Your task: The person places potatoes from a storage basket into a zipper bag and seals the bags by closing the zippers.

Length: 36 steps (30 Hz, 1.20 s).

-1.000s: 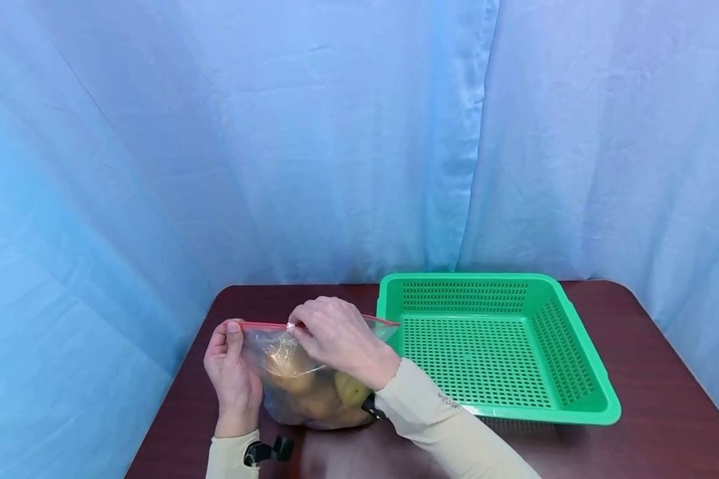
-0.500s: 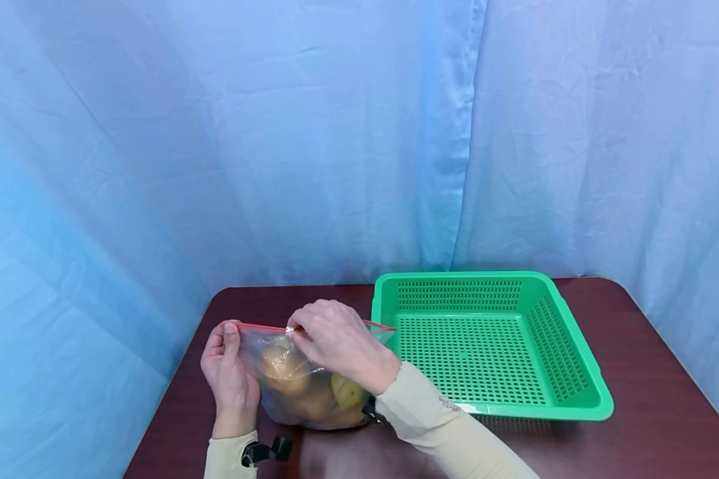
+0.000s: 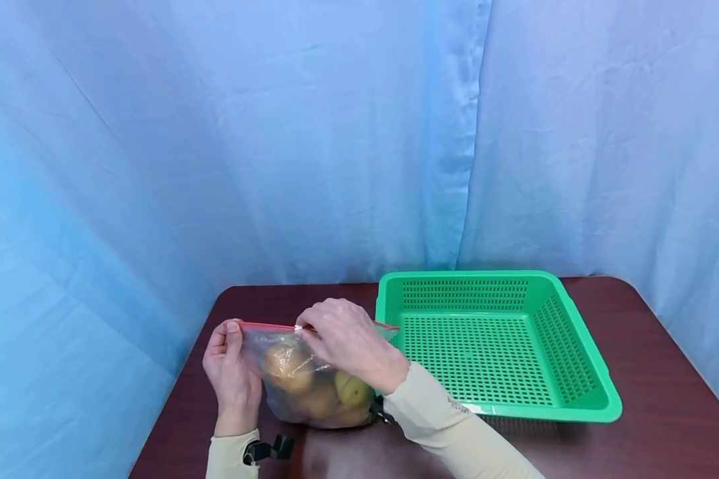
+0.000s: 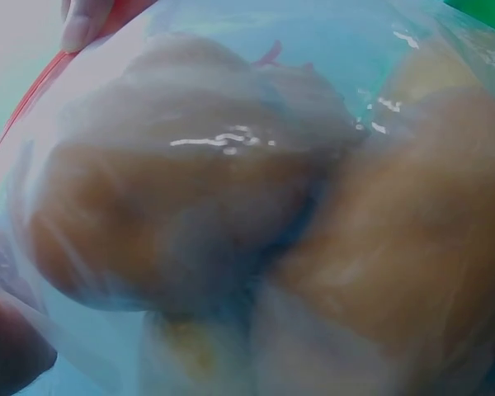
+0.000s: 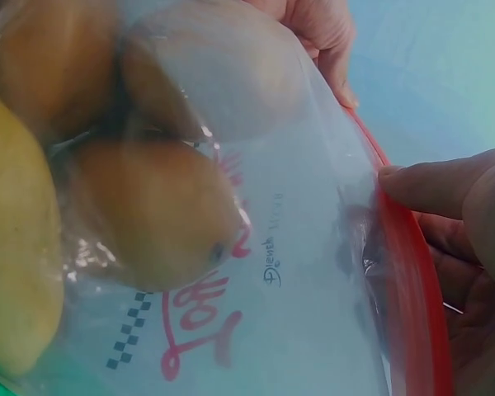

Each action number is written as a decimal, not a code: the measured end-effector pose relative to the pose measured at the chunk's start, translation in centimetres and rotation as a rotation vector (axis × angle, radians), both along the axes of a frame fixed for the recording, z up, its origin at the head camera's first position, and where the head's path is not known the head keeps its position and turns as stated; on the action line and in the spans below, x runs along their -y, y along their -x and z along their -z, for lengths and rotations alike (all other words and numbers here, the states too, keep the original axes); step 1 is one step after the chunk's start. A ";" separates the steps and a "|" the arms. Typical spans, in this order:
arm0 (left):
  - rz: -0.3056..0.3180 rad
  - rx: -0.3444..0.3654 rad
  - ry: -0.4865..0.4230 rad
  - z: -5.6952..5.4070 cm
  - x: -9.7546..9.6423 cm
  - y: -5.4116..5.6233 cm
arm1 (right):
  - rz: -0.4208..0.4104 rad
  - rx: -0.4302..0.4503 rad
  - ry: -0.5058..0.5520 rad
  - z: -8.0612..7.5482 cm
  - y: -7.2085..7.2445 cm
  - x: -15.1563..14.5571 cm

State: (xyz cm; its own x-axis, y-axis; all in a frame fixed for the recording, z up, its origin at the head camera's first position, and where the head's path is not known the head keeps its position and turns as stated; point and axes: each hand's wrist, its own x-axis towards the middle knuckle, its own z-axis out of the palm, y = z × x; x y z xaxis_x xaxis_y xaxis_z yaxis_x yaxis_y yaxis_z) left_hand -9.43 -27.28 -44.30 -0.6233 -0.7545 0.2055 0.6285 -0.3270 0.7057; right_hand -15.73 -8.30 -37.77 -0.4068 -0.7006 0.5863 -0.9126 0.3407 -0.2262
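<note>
A clear zip-lock bag (image 3: 257,346) with a red zip strip (image 5: 412,264) stands upright on the table, full of mango-like fruits (image 3: 290,369), orange-brown to yellow-green. My left hand (image 3: 232,372) pinches the bag's top left corner, thumb toward me. Along the strip's middle, my right hand (image 3: 344,339) pinches the red edge at a small white slider (image 3: 299,327). Past that hand the strip's right end shows at the basket's rim. In the right wrist view, pink lettering and a checkered print show on the plastic, and my right thumb (image 5: 433,186) presses on the strip.
A green perforated plastic basket (image 3: 608,399) stands right of the bag, near my right forearm. Both are on a dark reddish-brown table (image 3: 653,372) with rounded far corners. Light blue curtains (image 3: 335,133) hang behind and at the sides. Black camera straps (image 3: 263,452) circle my wrists.
My right hand has slid a little to the right along the red strip, with the white slider at its fingertips. The left hand keeps its hold on the corner.
</note>
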 end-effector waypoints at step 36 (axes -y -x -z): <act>-0.022 -0.026 -0.024 0.1 0.3 -0.5 | 0.002 0.035 0.010 0.2 0.0 -1.5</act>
